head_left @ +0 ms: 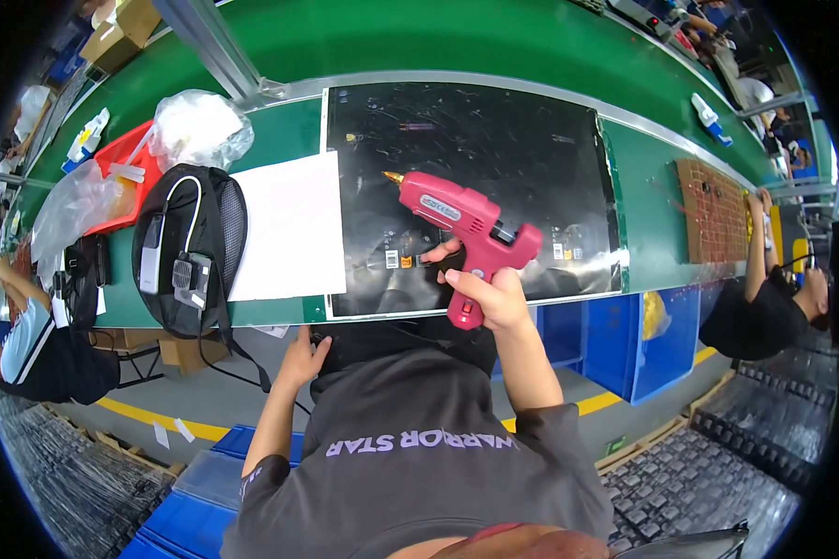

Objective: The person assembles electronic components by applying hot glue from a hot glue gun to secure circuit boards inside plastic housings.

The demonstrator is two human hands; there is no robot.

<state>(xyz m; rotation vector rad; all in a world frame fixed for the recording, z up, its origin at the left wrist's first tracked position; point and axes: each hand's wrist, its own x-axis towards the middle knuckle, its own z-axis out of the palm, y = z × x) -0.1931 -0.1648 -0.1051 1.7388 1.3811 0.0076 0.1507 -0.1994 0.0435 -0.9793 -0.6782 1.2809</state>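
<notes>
A pink hot glue gun [447,210] is in my right hand [494,296], held above the black mat [382,121] with its brass nozzle pointing to the far left. My fingers wrap round its handle, one finger showing by the trigger. Down at the table's front edge is my left hand [302,359], with nothing seen in it and its thumb apart from the fingers. A blank white sheet [294,228] lies left of the glue gun, overlapping the mat's left side.
Left of the sheet lies a black mesh bag [224,214] with white and grey devices on it. Beyond are a red bin [112,154] and a clear plastic bag [200,130]. A brown grid board [713,214] is at right, near a co-worker [760,312]. Blue crates [615,345] stand below the table.
</notes>
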